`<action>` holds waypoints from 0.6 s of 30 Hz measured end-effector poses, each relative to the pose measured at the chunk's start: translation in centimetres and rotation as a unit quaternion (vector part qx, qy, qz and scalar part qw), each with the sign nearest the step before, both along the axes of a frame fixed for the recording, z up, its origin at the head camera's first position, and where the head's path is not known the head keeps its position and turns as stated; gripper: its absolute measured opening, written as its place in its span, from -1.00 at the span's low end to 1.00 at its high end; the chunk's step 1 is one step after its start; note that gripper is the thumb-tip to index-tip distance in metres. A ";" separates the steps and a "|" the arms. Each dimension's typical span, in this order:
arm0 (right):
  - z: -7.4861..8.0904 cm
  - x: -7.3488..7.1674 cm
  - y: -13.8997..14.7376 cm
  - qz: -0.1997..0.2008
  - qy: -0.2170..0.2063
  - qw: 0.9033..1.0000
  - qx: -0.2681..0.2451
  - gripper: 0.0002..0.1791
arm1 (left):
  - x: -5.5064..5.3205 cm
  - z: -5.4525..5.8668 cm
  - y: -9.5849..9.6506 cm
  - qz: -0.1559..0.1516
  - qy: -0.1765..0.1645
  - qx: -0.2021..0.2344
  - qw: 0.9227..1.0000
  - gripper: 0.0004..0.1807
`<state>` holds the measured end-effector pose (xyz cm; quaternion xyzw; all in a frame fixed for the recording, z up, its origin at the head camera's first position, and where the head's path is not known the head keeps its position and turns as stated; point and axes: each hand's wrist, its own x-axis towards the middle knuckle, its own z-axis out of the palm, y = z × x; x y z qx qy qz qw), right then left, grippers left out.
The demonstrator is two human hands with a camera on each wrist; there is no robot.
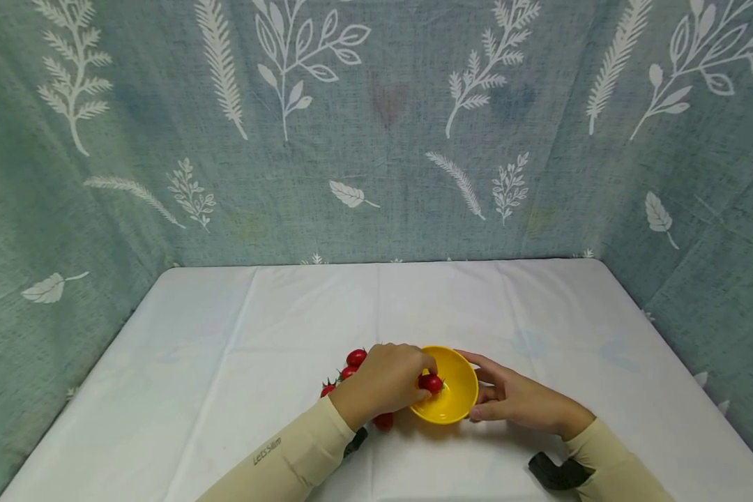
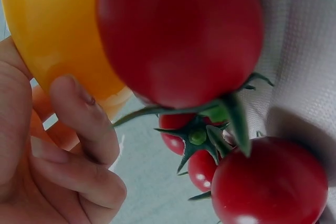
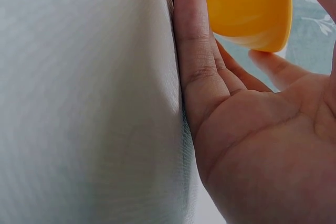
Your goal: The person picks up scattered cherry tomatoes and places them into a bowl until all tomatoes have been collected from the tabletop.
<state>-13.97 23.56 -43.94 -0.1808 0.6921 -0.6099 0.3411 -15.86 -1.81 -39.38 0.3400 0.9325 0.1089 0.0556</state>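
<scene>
My left hand (image 1: pixel 385 380) reaches over the near-left rim of a yellow bowl (image 1: pixel 458 383) and pinches a cherry tomato (image 1: pixel 432 383) between thumb and forefinger, inside the bowl. From the right, my right hand (image 1: pixel 521 401) holds the bowl's side, thumb at the front and fingers behind. In the right wrist view that hand (image 3: pixel 252 135) lies low against the cloth, its fingers along the bowl (image 3: pixel 247 9). More cherry tomatoes (image 1: pixel 356 358) lie beside and partly behind my left forearm. The left wrist view shows a large near tomato (image 2: pixel 181 35) with green stem leaves.
A white cloth (image 1: pixel 238 376) covers the table. Another tomato (image 1: pixel 384 422) sits just below my left wrist. Green leaf-patterned curtains (image 1: pixel 376 139) hang along the back and both sides. Black straps (image 1: pixel 558 473) show at both wrists.
</scene>
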 end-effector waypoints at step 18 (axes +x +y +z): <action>-0.1 -0.2 0.0 0.005 0.006 1.000 -0.001 -0.08 | 0.7 1.5 -2.8 0.004 0.061 0.030 0.998 -0.64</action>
